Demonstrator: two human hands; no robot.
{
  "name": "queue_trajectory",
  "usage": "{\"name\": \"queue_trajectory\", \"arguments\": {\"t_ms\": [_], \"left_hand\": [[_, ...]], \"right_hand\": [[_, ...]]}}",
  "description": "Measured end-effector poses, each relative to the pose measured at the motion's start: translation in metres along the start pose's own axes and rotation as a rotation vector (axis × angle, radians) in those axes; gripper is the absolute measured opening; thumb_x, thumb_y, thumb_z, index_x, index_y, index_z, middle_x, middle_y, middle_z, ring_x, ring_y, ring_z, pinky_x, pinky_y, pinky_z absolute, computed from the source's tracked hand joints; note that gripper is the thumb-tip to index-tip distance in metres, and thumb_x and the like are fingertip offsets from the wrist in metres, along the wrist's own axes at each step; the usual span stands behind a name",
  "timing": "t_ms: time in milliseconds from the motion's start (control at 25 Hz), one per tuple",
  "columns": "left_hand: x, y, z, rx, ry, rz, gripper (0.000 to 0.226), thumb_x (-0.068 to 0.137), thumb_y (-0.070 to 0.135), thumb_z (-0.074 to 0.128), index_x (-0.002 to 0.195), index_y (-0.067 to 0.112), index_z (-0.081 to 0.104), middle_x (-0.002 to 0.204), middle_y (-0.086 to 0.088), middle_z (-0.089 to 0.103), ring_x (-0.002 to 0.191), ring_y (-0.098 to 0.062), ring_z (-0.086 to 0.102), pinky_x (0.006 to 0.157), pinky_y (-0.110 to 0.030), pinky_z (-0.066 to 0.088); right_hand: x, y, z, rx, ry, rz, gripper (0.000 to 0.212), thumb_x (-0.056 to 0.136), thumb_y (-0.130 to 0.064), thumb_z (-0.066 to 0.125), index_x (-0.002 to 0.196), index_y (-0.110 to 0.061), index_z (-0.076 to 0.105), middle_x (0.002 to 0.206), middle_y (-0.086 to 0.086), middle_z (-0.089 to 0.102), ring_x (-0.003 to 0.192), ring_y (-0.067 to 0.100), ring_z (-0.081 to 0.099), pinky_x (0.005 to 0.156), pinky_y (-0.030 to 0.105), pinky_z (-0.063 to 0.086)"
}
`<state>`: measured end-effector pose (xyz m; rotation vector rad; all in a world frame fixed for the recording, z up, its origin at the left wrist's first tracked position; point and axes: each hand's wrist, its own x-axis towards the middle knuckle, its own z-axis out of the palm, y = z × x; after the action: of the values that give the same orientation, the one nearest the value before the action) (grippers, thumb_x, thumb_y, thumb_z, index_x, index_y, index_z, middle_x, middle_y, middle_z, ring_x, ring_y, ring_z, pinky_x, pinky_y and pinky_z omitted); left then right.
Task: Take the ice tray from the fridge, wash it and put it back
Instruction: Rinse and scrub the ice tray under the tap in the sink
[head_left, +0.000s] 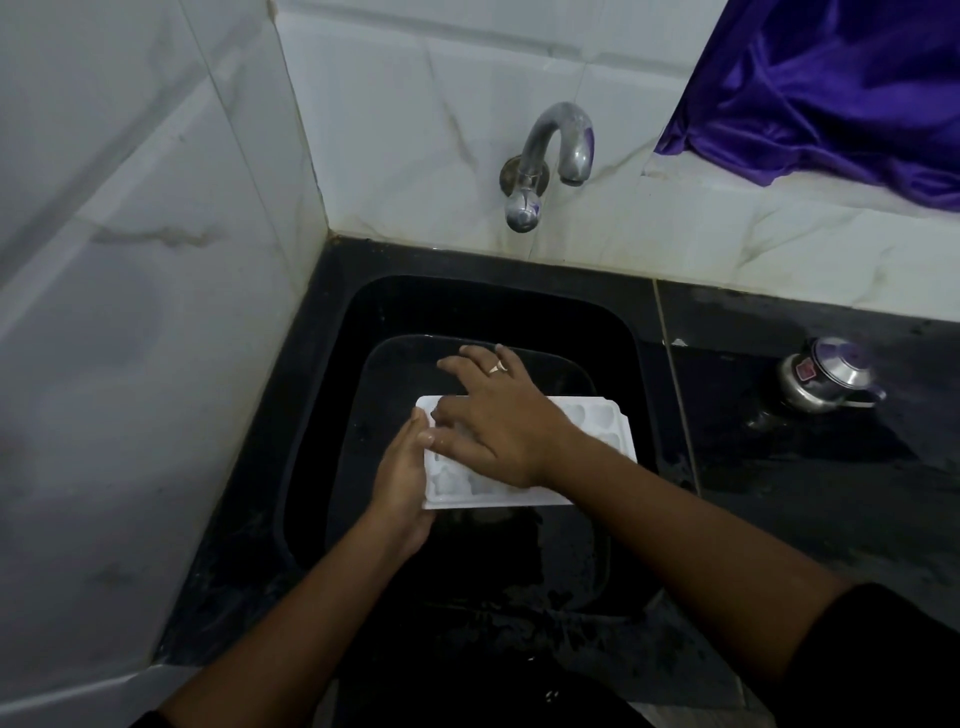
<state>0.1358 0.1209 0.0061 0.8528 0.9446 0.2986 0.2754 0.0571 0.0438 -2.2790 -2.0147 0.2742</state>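
Counts: one ice tray (597, 436), two hands, one sink (332, 395), one tap (550, 156), one metal pot (826, 374), one purple cloth (831, 88), one ring (497, 368).
Ice tray, place: it is held over the black sink, below the tap and in front of it, clear of the sink's rim.
Ice tray, direction: its long axis runs left to right across the view, with the right end a little farther from the person. The open cells face up.
Ice tray, cells: rounded cells show at the near left corner and at the right end. The rest lie under the right hand, so they cannot be counted. Whether the cells hold ice or water cannot be told.
Left hand (402, 478): it grips the tray's left short edge, thumb on top and fingers hidden beneath.
Right hand (498, 426): it lies flat on top of the tray, fingers spread and fairly straight, reaching past the far long edge. It wears the ring. Its thumb lies beside the left thumb.
Sink: a dark, rounded basin set in the corner of the black table (805, 493). A second rounded outline shows inside it, and whether that is a separate tub cannot be told.
Tap: a curved metal tap fixed on the white tiled wall, spout down.
Metal pot: lidded, it stands on the table well to the right of the sink.
Purple cloth: it is bunched on the white ledge at upper right.
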Motion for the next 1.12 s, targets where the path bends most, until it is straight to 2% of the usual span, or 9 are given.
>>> {"name": "queue_trajectory", "arguments": {"t_ms": [80, 200, 400, 520, 600, 720, 920, 1040, 1120], "left_hand": [[0.0, 0.005, -0.004, -0.025, 0.009, 0.015, 0.05, 0.11, 0.051, 0.041, 0.124, 0.015, 0.073, 0.104, -0.01, 0.082, 0.092, -0.022, 0.081, 0.07, -0.033, 0.065], [0.002, 0.011, -0.013, -0.043, 0.026, 0.011, 0.053, 0.11, 0.051, 0.041, 0.118, 0.011, 0.074, 0.1, -0.013, 0.082, 0.085, -0.023, 0.081, 0.065, -0.033, 0.065], [0.004, 0.009, -0.011, -0.053, 0.024, 0.013, 0.051, 0.109, 0.052, 0.043, 0.126, 0.014, 0.072, 0.117, -0.016, 0.079, 0.108, -0.032, 0.077, 0.098, -0.048, 0.06], [0.013, 0.008, -0.018, -0.14, 0.05, -0.003, 0.054, 0.107, 0.055, 0.047, 0.129, 0.013, 0.072, 0.123, -0.017, 0.076, 0.113, -0.034, 0.075, 0.106, -0.053, 0.055], [0.018, 0.007, -0.022, -0.192, 0.07, -0.04, 0.057, 0.105, 0.057, 0.05, 0.127, 0.011, 0.073, 0.123, -0.018, 0.076, 0.111, -0.035, 0.076, 0.104, -0.052, 0.056], [0.018, 0.009, -0.02, -0.257, 0.078, -0.067, 0.055, 0.106, 0.055, 0.05, 0.124, 0.007, 0.073, 0.117, -0.02, 0.078, 0.101, -0.034, 0.078, 0.089, -0.047, 0.062], [0.019, -0.007, -0.011, -0.135, 0.061, -0.064, 0.058, 0.106, 0.06, 0.046, 0.128, 0.015, 0.073, 0.121, -0.016, 0.077, 0.111, -0.035, 0.076, 0.103, -0.054, 0.056], [0.021, -0.007, -0.012, -0.151, 0.054, -0.066, 0.059, 0.103, 0.064, 0.049, 0.128, 0.017, 0.074, 0.123, -0.016, 0.077, 0.113, -0.034, 0.075, 0.108, -0.056, 0.053], [0.022, -0.008, -0.015, -0.13, 0.069, -0.059, 0.059, 0.105, 0.062, 0.047, 0.127, 0.014, 0.074, 0.118, -0.017, 0.078, 0.11, -0.036, 0.076, 0.105, -0.056, 0.055]], "right_hand": [[-0.001, -0.007, 0.009, -0.029, 0.032, -0.024, 0.073, 0.1, -0.071, 0.022, 0.126, -0.025, 0.072, 0.159, 0.015, 0.043, 0.152, 0.035, 0.03, 0.122, 0.063, 0.02], [-0.004, 0.0, 0.008, 0.0, 0.007, -0.032, 0.067, 0.101, -0.071, 0.023, 0.142, -0.033, 0.06, 0.162, 0.014, 0.038, 0.154, 0.035, 0.026, 0.124, 0.061, 0.016], [0.004, -0.015, 0.008, -0.032, 0.068, 0.02, 0.069, 0.102, -0.069, 0.025, 0.126, -0.023, 0.07, 0.16, 0.015, 0.043, 0.152, 0.036, 0.031, 0.121, 0.064, 0.021], [-0.012, -0.026, 0.02, -0.053, 0.057, 0.04, 0.08, 0.101, -0.075, 0.022, 0.155, -0.02, 0.045, 0.169, 0.013, 0.027, 0.158, 0.034, 0.018, 0.126, 0.062, 0.011], [-0.025, -0.033, 0.026, -0.05, 0.059, 0.039, 0.083, 0.1, -0.077, 0.025, 0.161, -0.021, 0.034, 0.171, 0.013, 0.019, 0.159, 0.035, 0.01, 0.127, 0.061, 0.006], [-0.036, -0.037, 0.031, -0.005, 0.044, 0.034, 0.075, 0.101, -0.075, 0.031, 0.159, -0.027, 0.037, 0.171, 0.014, 0.019, 0.16, 0.035, 0.009, 0.127, 0.062, 0.005], [-0.026, -0.029, 0.022, 0.012, 0.085, 0.068, 0.064, 0.101, -0.073, 0.026, 0.122, -0.031, 0.069, 0.167, 0.012, 0.032, 0.158, 0.035, 0.016, 0.124, 0.064, 0.01], [-0.028, -0.031, 0.027, 0.011, 0.05, 0.031, 0.07, 0.1, -0.074, 0.026, 0.132, -0.025, 0.066, 0.167, 0.012, 0.03, 0.158, 0.034, 0.015, 0.125, 0.063, 0.009], [-0.031, -0.021, 0.023, -0.006, 0.041, -0.01, 0.067, 0.1, -0.074, 0.026, 0.138, -0.032, 0.062, 0.167, 0.012, 0.03, 0.158, 0.035, 0.014, 0.126, 0.063, 0.006]]}}
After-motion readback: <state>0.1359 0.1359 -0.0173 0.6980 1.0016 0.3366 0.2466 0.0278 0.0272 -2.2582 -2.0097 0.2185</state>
